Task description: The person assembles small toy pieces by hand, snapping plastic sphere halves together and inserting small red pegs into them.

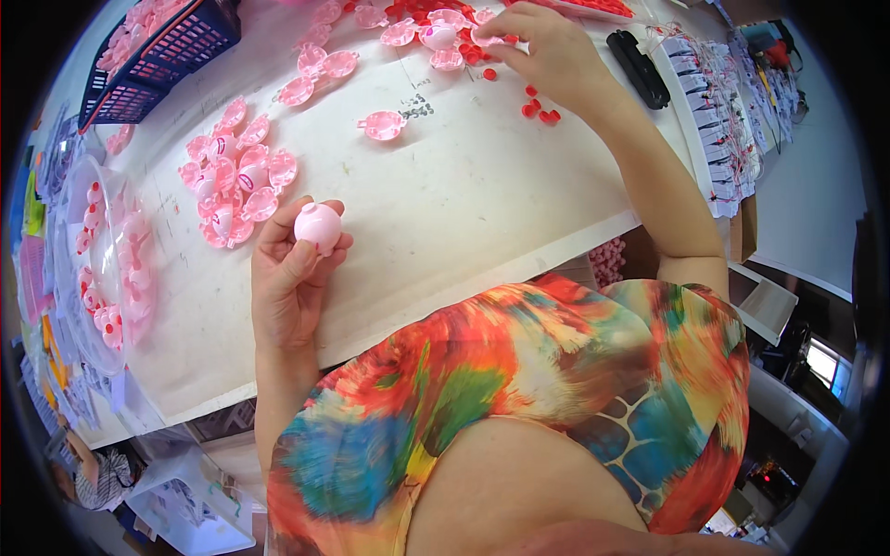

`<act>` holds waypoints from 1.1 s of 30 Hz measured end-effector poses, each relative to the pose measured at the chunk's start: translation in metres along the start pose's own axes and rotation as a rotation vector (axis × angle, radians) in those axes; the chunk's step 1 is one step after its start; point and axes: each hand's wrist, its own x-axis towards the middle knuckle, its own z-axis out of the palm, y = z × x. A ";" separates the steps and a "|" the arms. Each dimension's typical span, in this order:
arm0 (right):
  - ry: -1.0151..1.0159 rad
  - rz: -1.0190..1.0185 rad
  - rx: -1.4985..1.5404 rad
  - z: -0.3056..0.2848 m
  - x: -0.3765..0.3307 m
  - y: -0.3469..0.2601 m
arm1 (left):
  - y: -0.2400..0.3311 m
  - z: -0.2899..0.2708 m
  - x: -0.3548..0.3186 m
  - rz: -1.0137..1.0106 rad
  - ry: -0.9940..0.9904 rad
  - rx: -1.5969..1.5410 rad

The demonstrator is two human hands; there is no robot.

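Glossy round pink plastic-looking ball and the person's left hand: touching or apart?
Touching. The head view shows the left hand holding the pink ball between thumb and fingers.

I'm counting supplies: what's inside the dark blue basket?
The dark blue basket holds a heap of pink pieces. The upper ones show; whatever lies beneath is covered, and the picture's edge cuts some off.

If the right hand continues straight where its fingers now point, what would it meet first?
Probably the pink shell pieces just left of the right hand, though depth is unclear and small red caps lie close by.
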 end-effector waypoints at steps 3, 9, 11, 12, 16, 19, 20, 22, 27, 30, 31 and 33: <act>-0.042 -0.067 -0.061 0.011 -0.006 -0.001 | 0.004 0.007 0.001 -0.019 0.019 0.010; -0.066 -0.032 -0.002 0.014 -0.001 -0.002 | 0.005 0.006 0.001 -0.024 0.006 0.040; -0.069 -0.036 -0.006 0.015 0.001 -0.005 | 0.004 0.006 -0.002 -0.003 0.026 0.055; -0.069 -0.041 -0.061 0.013 0.002 -0.005 | 0.004 0.006 -0.002 0.011 0.026 0.077; -0.132 0.326 0.233 0.000 0.001 -0.045 | 0.007 0.005 0.000 0.004 0.025 0.084; -0.307 0.099 0.525 0.010 -0.012 -0.057 | 0.006 0.004 -0.002 -0.010 -0.009 0.063; -0.384 0.090 0.520 0.012 -0.014 -0.071 | 0.007 0.005 -0.001 -0.003 -0.022 0.071; -0.471 0.083 0.522 0.023 -0.017 -0.083 | 0.006 0.006 -0.003 -0.006 -0.038 0.074; -0.576 0.271 0.538 0.033 -0.019 -0.081 | 0.005 0.005 -0.003 0.018 -0.041 0.073; -0.634 0.310 0.601 0.033 -0.011 -0.083 | 0.004 0.002 -0.002 0.014 -0.080 0.087; -0.635 0.312 0.599 0.033 -0.010 -0.083 | 0.004 0.002 -0.003 0.013 -0.081 0.085; -0.643 0.335 0.631 0.032 -0.010 -0.082 | 0.004 0.002 -0.004 0.002 -0.071 0.086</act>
